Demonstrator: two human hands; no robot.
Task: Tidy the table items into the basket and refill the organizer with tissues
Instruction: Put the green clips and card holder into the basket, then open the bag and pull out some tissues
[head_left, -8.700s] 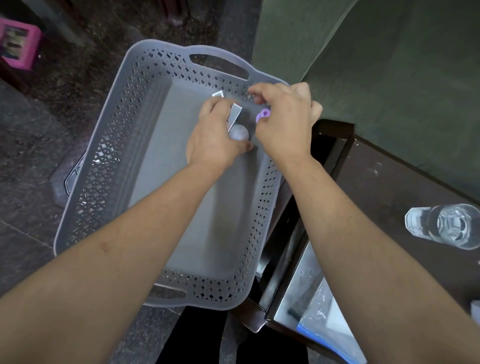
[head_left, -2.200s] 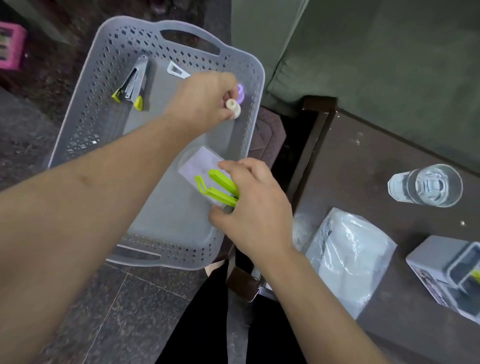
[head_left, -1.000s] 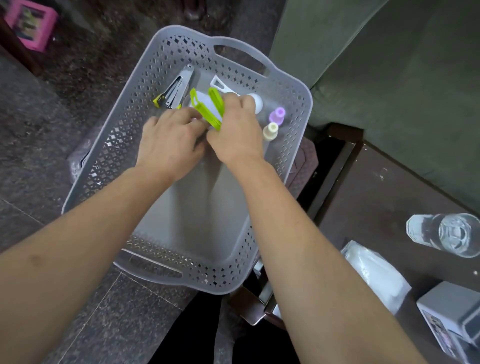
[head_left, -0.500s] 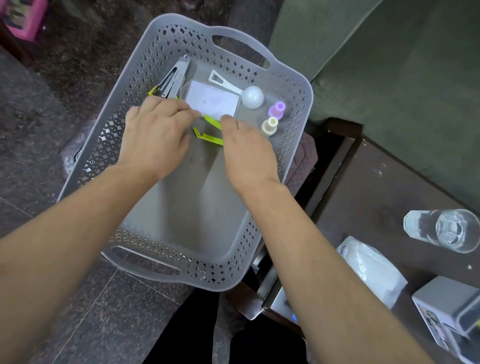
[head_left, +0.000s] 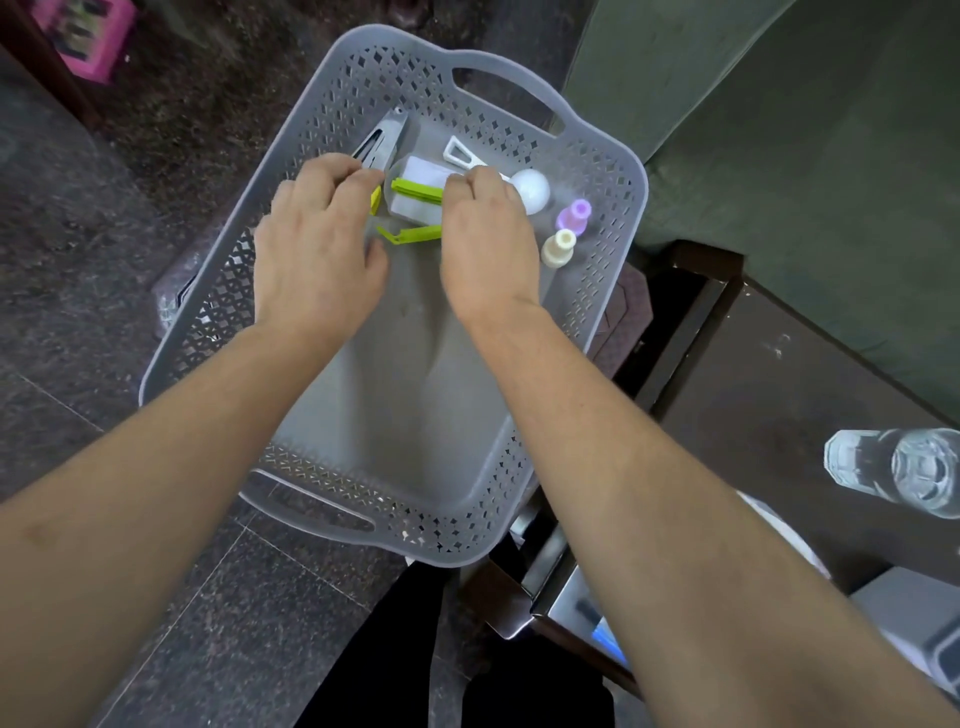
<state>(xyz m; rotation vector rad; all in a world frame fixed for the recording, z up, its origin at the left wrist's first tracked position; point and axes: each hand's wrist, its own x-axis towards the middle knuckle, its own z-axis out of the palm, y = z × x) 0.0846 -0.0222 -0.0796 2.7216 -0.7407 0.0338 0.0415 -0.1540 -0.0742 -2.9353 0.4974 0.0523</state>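
Observation:
The grey perforated basket (head_left: 332, 124) sits on the floor to the left of the table. At its far end lie a silver stapler (head_left: 387, 143) with yellow-green tips, a white pad (head_left: 418, 171), a white scoop (head_left: 530, 189), a purple cap (head_left: 574, 213) and a cream cap (head_left: 558, 248). One green clip (head_left: 415, 189) lies across the pad, and my right hand (head_left: 488, 249) curls its fingers on that clip's right end. A second green clip (head_left: 410, 234) lies just below. My left hand (head_left: 317, 249) rests its fingertips at the pad's left edge beside the stapler, thumb apart.
The dark table (head_left: 779, 395) stands to the right, with a clear glass (head_left: 904, 470), a corner of the white tissue pack (head_left: 779, 530) and the grey organizer (head_left: 909, 613) at the lower right. A green sofa (head_left: 805, 130) is behind it. A pink stool (head_left: 85, 36) stands far left.
Both hands have shifted toward the basket's far end. One green clip now lies across the white pad with my right hand on it. The other clip lies loose below.

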